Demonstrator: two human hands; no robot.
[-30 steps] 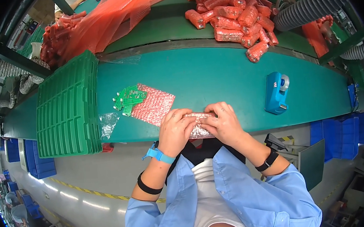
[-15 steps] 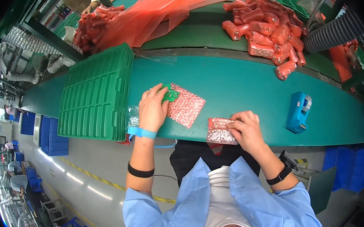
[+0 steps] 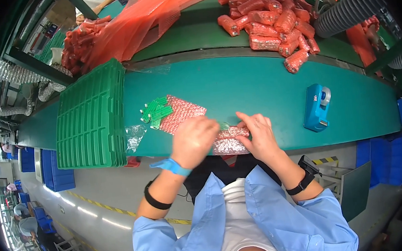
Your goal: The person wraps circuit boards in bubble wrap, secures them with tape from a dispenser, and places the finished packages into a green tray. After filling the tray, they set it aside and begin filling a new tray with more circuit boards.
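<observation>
My right hand (image 3: 261, 137) pinches a piece of red bubble wrap (image 3: 230, 144), folded and shiny, at the table's front edge. Close by on its left, my left hand (image 3: 195, 140) has its fingers curled, slightly smeared by motion. A bit of green shows past its fingertips above the bubble wrap; what the hand holds, if anything, is hard to see. Behind the left hand lies a flat red bubble wrap sheet (image 3: 183, 111). Several small green circuit boards (image 3: 157, 112) lie loosely piled on and beside the sheet's left edge.
Stacked green plastic trays (image 3: 90, 118) stand at the left of the green table (image 3: 250, 83). A blue tape dispenser (image 3: 317, 108) stands on the right. Behind lie a heap of red wrapped bundles (image 3: 273, 21) and loose red bubble wrap sheets (image 3: 148, 15). A grey hose (image 3: 351, 9) hangs at the right.
My left hand has left the green boards and moved right, to the folded bubble wrap in my right hand. The small pile of boards is now uncovered. The whole view has shifted slightly.
</observation>
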